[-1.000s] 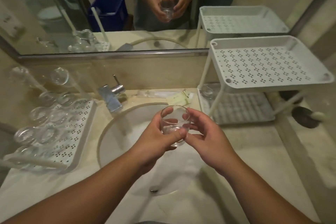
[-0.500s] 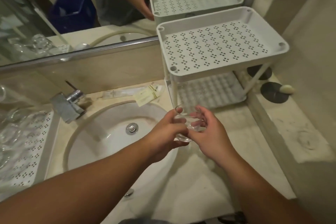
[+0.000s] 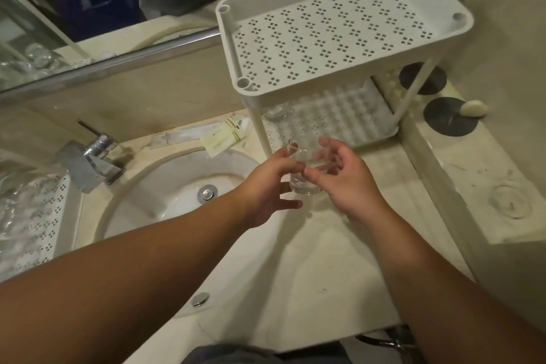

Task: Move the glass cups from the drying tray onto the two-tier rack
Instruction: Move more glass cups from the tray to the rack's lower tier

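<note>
Glass cup (image 3: 304, 174) held upright between both hands, over the worktop (image 3: 295, 260), just right of the sink (image 3: 177, 186) and just near the rack's (image 3: 339, 38) front-left leg; not on either tier. Left hand (image 3: 266, 186) at cup's left side, thumb and forefinger pinching near the rim, lower fingers spread loose below; right hand (image 3: 345, 177) at cup's right side, thumb touching the glass wall, fingers curved round the far side, partly spread; grip on the far side hard to make out through the glass.

White rack standing far right on worktop; top tier perforated, bare; lower tier (image 3: 339, 118) studded, one more cup (image 3: 274, 111) at its far-left corner, blurred. Drying tray (image 3: 44, 216) at left edge, perforated, several clear glasses (image 3: 11, 204) on it, count unclear, blurred. Chrome tap (image 3: 91, 162) far left of sink; drain plug (image 3: 207, 193) in basin; overflow cap (image 3: 200, 299) on near rim. Sachets (image 3: 224, 139) lying on worktop between tap and rack. Two dark round mats (image 3: 450, 117) on ledge to the right; small white oval object (image 3: 473, 108) resting on the nearer mat's edge. Mirror (image 3: 103, 23) along far wall, reflecting blue bin (image 3: 100, 0) and rack top.
</note>
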Available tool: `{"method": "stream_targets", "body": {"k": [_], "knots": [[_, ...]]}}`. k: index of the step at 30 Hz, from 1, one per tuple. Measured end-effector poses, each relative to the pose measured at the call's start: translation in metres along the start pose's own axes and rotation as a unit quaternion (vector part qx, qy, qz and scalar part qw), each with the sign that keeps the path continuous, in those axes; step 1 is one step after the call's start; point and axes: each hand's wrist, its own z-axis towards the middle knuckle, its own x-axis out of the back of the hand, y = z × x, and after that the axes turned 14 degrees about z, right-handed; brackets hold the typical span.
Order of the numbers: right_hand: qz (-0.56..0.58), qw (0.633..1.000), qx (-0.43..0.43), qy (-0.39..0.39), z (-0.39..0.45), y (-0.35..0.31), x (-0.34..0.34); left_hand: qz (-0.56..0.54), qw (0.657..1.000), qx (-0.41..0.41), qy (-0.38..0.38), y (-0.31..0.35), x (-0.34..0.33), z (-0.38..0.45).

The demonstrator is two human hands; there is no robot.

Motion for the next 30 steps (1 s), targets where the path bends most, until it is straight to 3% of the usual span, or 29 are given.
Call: {"method": "stream_targets", "body": {"k": [7,10,13,15,17,19,23,30], "knots": [[-0.011,0.998,0.038,0.047,0.021,-0.006,0.000,-0.088,0.995,0.009,0.046,-0.008,0.000,0.016],[-0.013,0.995,0.059,0.080,0.037,-0.005,0.000,-0.024,0.997,-0.009,0.079,-0.013,-0.002,0.022],[-0.044,0.989,0.090,0.106,0.053,-0.002,-0.002,0.108,0.987,-0.043,0.114,-0.021,-0.003,0.028],[-0.061,0.985,0.106,0.122,0.065,0.001,-0.002,0.293,0.941,-0.063,0.154,-0.028,0.000,0.035],[-0.086,0.982,0.110,0.131,0.077,0.005,-0.003,0.487,0.853,-0.071,0.173,-0.033,0.004,0.042],[-0.109,0.980,0.105,0.132,0.088,0.010,-0.005,0.589,0.790,-0.067,0.160,-0.036,0.006,0.046],[-0.137,0.976,0.104,0.130,0.099,0.024,-0.007,0.688,0.709,-0.057,0.146,-0.042,0.009,0.052],[-0.195,0.966,0.106,0.133,0.107,0.035,-0.007,0.763,0.629,-0.071,0.134,-0.041,0.015,0.054]]}}
